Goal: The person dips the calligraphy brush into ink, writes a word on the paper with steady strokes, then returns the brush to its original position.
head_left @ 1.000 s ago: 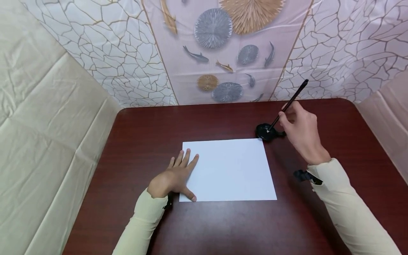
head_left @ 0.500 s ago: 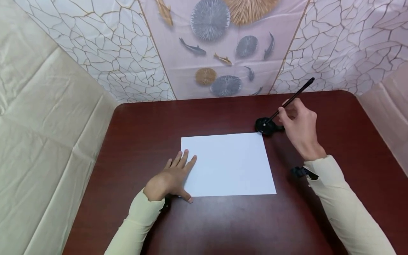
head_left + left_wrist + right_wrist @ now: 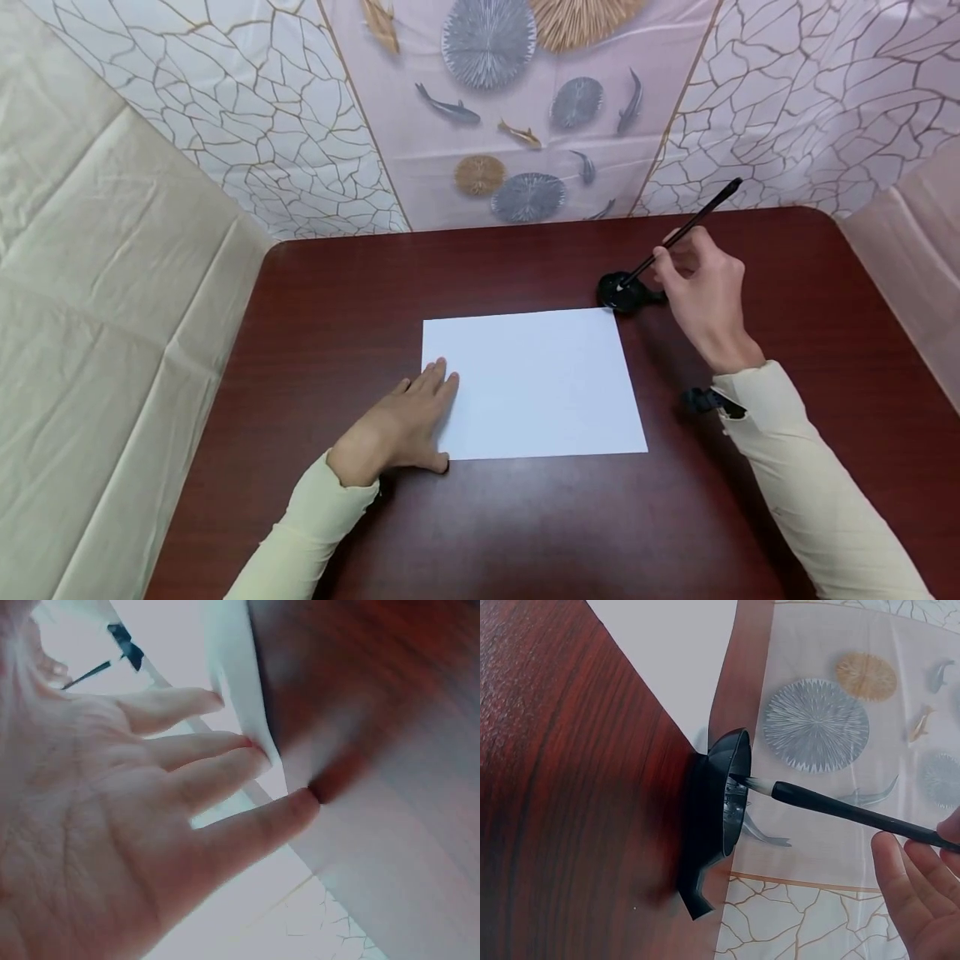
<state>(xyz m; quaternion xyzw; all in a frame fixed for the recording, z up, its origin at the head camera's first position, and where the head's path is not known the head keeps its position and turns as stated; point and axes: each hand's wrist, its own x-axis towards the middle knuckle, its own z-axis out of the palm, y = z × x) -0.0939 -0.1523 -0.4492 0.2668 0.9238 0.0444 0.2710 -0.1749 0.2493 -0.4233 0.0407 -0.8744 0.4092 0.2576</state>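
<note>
My right hand (image 3: 707, 292) pinches a black-handled writing brush (image 3: 697, 218) at its lower half. In the right wrist view the pale bristles of the brush (image 3: 840, 808) dip into a small black ink dish (image 3: 739, 787), their tip dark. The ink dish (image 3: 615, 298), with a stubby handle toward the right, stands by the far right corner of a blank white sheet of paper (image 3: 540, 383). On the sheet's left edge my left hand (image 3: 397, 429) rests with fingers extended. From the left wrist, that hand's palm (image 3: 82, 825) and fingers show, the fingertips at the paper's edge.
A dark reddish-brown table (image 3: 322, 308) lies under everything. Behind it hangs a patterned cloth (image 3: 517, 125), and plain cream cloth (image 3: 112, 350) covers the left side. Another pale cloth (image 3: 918, 258) stands at the right. A dark strap (image 3: 712, 402) circles the right wrist.
The brush leans over further to the right, its tip still in the dish. The left hand's fingers have drawn closer together and its thumb has shifted slightly. The head view has tilted downward a little.
</note>
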